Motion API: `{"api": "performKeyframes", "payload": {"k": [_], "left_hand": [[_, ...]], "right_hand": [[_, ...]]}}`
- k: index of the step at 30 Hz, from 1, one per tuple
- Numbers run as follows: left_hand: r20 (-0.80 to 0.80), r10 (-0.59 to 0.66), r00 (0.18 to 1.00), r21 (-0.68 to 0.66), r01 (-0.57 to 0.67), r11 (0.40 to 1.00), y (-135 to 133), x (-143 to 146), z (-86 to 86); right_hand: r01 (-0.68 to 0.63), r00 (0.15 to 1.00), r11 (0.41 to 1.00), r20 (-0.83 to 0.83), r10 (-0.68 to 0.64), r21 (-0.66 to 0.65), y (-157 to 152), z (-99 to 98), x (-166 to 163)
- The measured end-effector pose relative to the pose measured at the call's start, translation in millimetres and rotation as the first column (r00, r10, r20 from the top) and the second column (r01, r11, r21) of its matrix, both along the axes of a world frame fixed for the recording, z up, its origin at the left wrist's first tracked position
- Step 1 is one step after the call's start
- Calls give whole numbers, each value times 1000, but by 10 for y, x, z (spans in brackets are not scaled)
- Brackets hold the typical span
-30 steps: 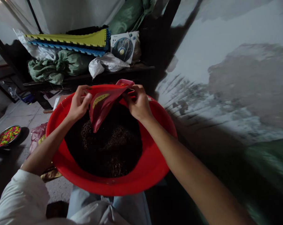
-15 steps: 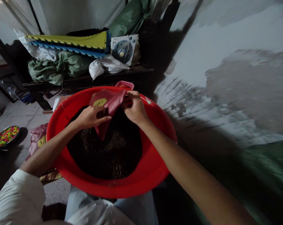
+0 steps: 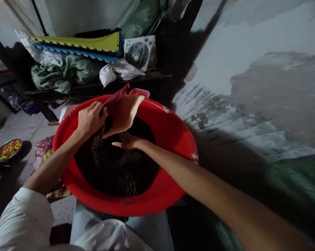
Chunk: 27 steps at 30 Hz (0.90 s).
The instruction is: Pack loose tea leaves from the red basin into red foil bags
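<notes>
A big red plastic basin [image 3: 170,139] rests on my lap, holding a heap of dark, crumbly dried material [image 3: 115,167]. My left hand [image 3: 89,118] is closed on a red pouch [image 3: 122,109], held up over the basin's far side so that its pale inside faces me. My right hand [image 3: 127,140] reaches under the pouch, fingers stretched out flat, just above the dark heap and holding nothing that I can see. A small pink container [image 3: 139,92] peeks over the basin's far rim.
A metal bowl of coloured bits [image 3: 6,150] sits on the floor at left. Behind the basin a dark low shelf [image 3: 100,87] carries green sacks [image 3: 60,73], yellow and blue foam mats [image 3: 79,45], a white bag and a fan box [image 3: 138,53]. A stained wall [image 3: 251,87] stands at right.
My right hand let go of the pouch and dropped below it toward the heap. My left hand lifted the pouch and tipped it open side toward me.
</notes>
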<state>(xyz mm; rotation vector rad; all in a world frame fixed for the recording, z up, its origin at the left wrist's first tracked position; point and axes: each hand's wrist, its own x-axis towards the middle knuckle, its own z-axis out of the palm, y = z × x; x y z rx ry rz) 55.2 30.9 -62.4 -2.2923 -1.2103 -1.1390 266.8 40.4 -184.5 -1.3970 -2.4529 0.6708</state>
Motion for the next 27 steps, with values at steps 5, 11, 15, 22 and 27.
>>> {"api": "performKeyframes", "payload": {"k": [5, 11, 15, 22, 27], "left_hand": [[-35, 89, 995, 114, -85, 990, 28, -48, 1], [99, 112, 989, 103, -122, 987, 75, -161, 66], [163, 122, 979, 210, -155, 965, 129, -269, 98], [-18, 106, 994, 284, -97, 954, 122, -181, 8], [-226, 17, 974, 210, 32, 977, 93, -65, -92]], "right_hand": [[-53, 993, 976, 93, 74, -213, -333, 199, -434], [-116, 981, 966, 127, 148, -231, -445, 214, -532], [-213, 946, 947, 191, 261, -241, -412, 200, -531], [-379, 855, 835, 195, 481, -399, -476, 360, -568], [-395, 844, 820, 188, 502, -414, -531, 400, -580]]}}
